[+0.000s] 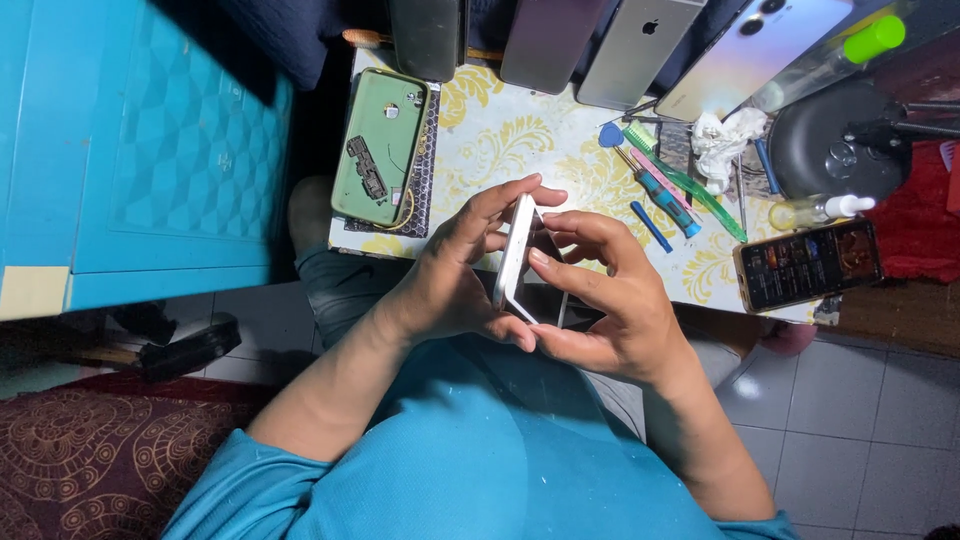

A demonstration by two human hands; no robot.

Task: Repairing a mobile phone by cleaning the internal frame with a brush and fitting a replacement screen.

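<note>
White phone (516, 256), slim and smooth-edged, sits edge-on to the camera at dead centre, lifted above the lap and just off the near edge of the table (520, 130). Left hand (455, 270) wraps it from nine o'clock, fingers arched over the top rim, thumb tucked under the lower corner. Right hand (605, 300) clamps in from three o'clock, fingertips pressed flat to the face, thumb meeting the bottom edge. Both hands are closed firmly on that thin slab.

Up at eleven o'clock lies an opened green phone body (380, 148), matte, rounded corners, a dark component strip showing inside, resting on a dark gridded mat. At twelve o'clock a row of phones (600, 40) leans upright, glossy and metallic backs. At two o'clock, a scatter of thin plastic-handled tools (665, 190), a blue pick, a crumpled white tissue (725, 140). At three o'clock, a lit phone screen (808, 263) lies flat, with a small clear bottle (815, 210) just above it. The tabletop wears a yellow floral print; a teal panelled cabinet (150, 150) fills nine o'clock.
</note>
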